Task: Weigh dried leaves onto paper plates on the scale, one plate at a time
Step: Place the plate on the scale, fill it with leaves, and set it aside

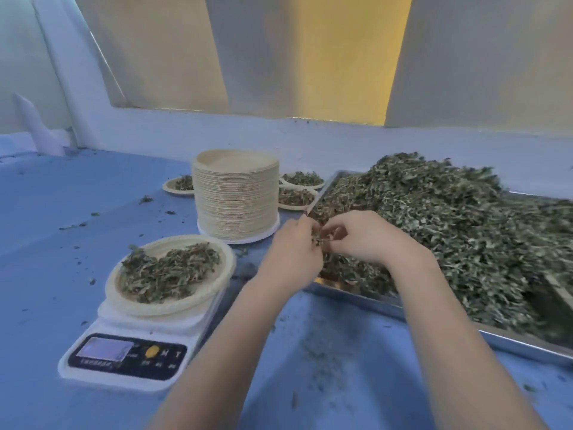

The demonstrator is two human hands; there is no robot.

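Note:
A white digital scale (124, 358) stands at the front left with a paper plate (223, 262) on it, and dried leaves (167, 271) lie heaped on that plate. To the right, a metal tray (508, 339) holds a big pile of dried leaves (449, 225). My left hand (291, 252) and my right hand (362, 237) meet over the tray's near left corner. Both pinch a small clump of leaves (322, 238) between the fingertips.
A tall stack of empty paper plates (235, 193) stands behind the scale. Three filled plates lie at the back: one left of the stack (179, 184), two right of it (302, 179) (296, 197). Leaf crumbs dot the blue table (46, 231). A wall runs along the back.

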